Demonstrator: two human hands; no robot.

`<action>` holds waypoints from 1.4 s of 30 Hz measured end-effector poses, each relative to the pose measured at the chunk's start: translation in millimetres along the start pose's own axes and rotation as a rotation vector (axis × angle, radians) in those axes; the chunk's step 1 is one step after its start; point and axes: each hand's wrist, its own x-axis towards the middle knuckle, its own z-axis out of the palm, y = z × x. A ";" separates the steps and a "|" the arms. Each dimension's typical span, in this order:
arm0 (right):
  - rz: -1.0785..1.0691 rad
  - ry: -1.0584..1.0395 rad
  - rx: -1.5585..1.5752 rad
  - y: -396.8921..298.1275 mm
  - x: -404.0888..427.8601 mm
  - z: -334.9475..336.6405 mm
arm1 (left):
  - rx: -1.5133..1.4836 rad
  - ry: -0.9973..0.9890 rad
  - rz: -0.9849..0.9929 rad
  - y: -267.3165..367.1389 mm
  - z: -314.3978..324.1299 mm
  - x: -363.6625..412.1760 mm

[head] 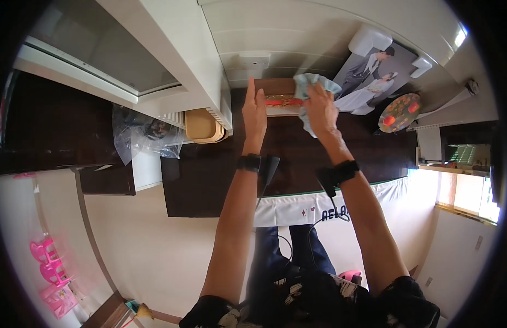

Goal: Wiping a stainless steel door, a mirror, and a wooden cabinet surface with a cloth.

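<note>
A brown box (276,87) with a red and gold decorated strip (280,101) along its front is near the wall, at the back of a dark glossy tabletop (294,151). At its left end is my left hand (254,117), the thumb on the near side and the fingers stretched along the end. My right hand (321,108) presses a bunched pale blue cloth (309,84) over the box's right end. The cloth hides that end, and part of it hangs down towards the tabletop. Black straps with devices circle both my wrists.
A large wedding photo panel (360,78) leans on the wall at right, beside an oval decorated plate (400,112). At left are a white cabinet (167,49), tan trays (200,125) and a clear plastic bag (134,137). A white cloth (286,209) hangs along the front edge.
</note>
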 end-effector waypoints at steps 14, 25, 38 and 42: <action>-0.130 -0.166 0.093 -50.2 5.9 -3.5 | -0.145 -0.074 -0.043 -22.6 -4.4 12.6; 0.160 -0.049 0.108 50.6 1.6 -9.0 | 0.024 0.113 0.119 -31.1 1.9 14.8; 0.451 -0.364 0.347 66.7 -27.8 20.2 | -0.038 0.002 -0.017 -24.8 -10.9 19.6; 0.358 -0.552 0.335 120.5 -121.0 64.4 | -0.092 -0.036 -0.114 -17.9 2.7 19.0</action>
